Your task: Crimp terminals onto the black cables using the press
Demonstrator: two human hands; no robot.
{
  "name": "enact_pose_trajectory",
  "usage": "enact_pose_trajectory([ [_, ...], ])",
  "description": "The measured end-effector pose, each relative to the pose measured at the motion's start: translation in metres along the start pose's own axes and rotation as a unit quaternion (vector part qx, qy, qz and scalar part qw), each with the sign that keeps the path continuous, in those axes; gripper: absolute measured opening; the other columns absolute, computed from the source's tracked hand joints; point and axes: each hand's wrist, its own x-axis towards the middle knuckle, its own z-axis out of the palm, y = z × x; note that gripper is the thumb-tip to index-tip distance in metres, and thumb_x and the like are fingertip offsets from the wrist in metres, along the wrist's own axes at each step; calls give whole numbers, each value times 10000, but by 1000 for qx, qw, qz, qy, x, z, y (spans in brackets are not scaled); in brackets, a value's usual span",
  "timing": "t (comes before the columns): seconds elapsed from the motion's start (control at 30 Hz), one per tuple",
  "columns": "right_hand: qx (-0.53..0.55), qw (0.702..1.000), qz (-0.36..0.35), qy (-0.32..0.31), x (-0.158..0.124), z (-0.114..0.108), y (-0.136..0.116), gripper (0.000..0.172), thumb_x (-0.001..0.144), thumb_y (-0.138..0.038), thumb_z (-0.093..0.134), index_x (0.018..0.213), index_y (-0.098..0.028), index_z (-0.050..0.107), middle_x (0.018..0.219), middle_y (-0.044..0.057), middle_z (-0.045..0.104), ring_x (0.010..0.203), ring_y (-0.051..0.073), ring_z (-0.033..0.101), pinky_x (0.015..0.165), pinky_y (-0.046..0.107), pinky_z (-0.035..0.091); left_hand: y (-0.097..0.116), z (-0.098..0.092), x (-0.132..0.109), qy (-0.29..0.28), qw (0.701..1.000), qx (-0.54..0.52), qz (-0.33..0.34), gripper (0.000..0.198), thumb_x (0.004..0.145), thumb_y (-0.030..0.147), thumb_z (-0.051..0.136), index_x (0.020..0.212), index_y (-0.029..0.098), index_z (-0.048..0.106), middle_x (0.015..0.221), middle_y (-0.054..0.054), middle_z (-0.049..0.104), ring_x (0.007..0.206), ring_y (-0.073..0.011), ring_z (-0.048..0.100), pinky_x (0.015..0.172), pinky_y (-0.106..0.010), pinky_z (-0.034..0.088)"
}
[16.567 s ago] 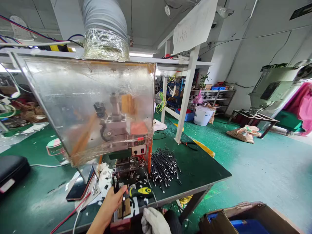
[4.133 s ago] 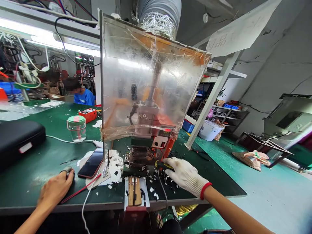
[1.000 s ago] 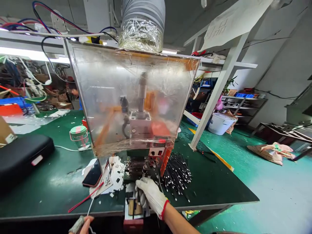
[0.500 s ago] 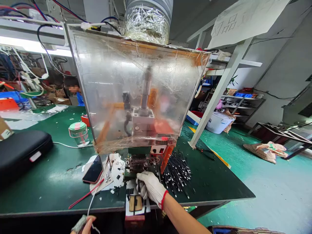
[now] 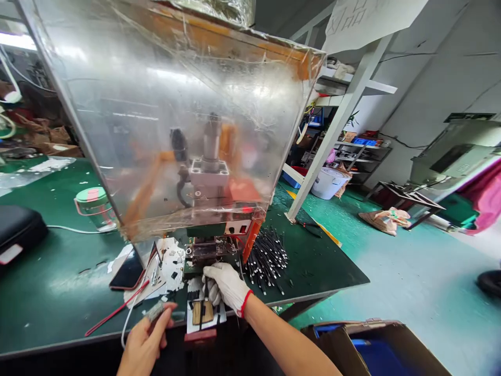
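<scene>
My left hand (image 5: 141,342) is bare and low at the table's front edge, pinching a short grey sleeve (image 5: 155,311) on a white cable (image 5: 131,308). My right hand (image 5: 226,286) wears a white knit glove with a red cuff. It rests curled just in front of the press die (image 5: 211,250), above a wooden block (image 5: 202,312) on white paper. Its fingers hide whatever they may hold. A thin black piece stands at the block. Right of the glove lies a heap of black wires (image 5: 266,258) with pale tips.
A clear plastic guard (image 5: 168,120) encloses the pneumatic press above the die. On the green table lie paper scraps with black bits (image 5: 171,266), a phone (image 5: 127,272), a red rod (image 5: 117,308), a lidded jar (image 5: 96,201) and a black case (image 5: 15,230). A cardboard box (image 5: 371,347) stands at the lower right.
The view has swung and tilted, so the guard fills more of the upper left. My left hand has risen further into view with the grey sleeve. The gloved hand stays near the die.
</scene>
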Motion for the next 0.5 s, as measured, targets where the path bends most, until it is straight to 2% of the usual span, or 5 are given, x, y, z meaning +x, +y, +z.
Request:
enact_pose_trajectory([
  [0.17, -94, 995, -17, -19, -28, -18, 1, 191, 819, -320, 476, 873, -169, 579, 623, -18, 618, 390, 92, 537, 386, 192, 423, 41, 40, 15, -120, 993, 18, -5, 814, 636, 713, 603, 1149, 82, 631, 382, 89, 485, 306, -84, 356, 313, -193, 277],
  [0.27, -243, 968, -29, 63, -56, -58, -2, 214, 817, -330, 480, 910, -198, 620, 747, 1, 679, 505, 98, 599, 496, 200, 431, 50, 52, 20, -142, 989, 25, -16, 871, 621, 724, 588, 1187, 62, 580, 342, 106, 460, 282, -90, 342, 296, -189, 255],
  [0.4, -468, 836, -13, 286, -76, -124, -7, 230, 809, -282, 470, 930, -219, 655, 875, 53, 708, 814, 192, 666, 662, 263, 427, 54, 59, 24, -136, 990, 33, -15, 761, 617, 723, 593, 1038, 90, 607, 358, 81, 506, 295, -95, 372, 295, -185, 266],
  [0.43, -509, 805, 0, 304, -76, -136, -7, 236, 803, -273, 478, 947, -208, 653, 913, 77, 707, 874, 216, 662, 688, 278, 425, 56, 61, 24, -131, 991, 35, -15, 737, 601, 733, 597, 984, 104, 611, 384, 60, 543, 298, -93, 378, 291, -187, 269],
  [0.5, -567, 771, 33, 289, -72, -151, -5, 243, 796, -260, 494, 963, -174, 648, 960, 122, 701, 925, 249, 658, 708, 297, 422, 59, 66, 24, -120, 992, 45, -16, 694, 569, 769, 586, 851, 135, 614, 393, 36, 568, 286, -85, 367, 287, -191, 263],
])
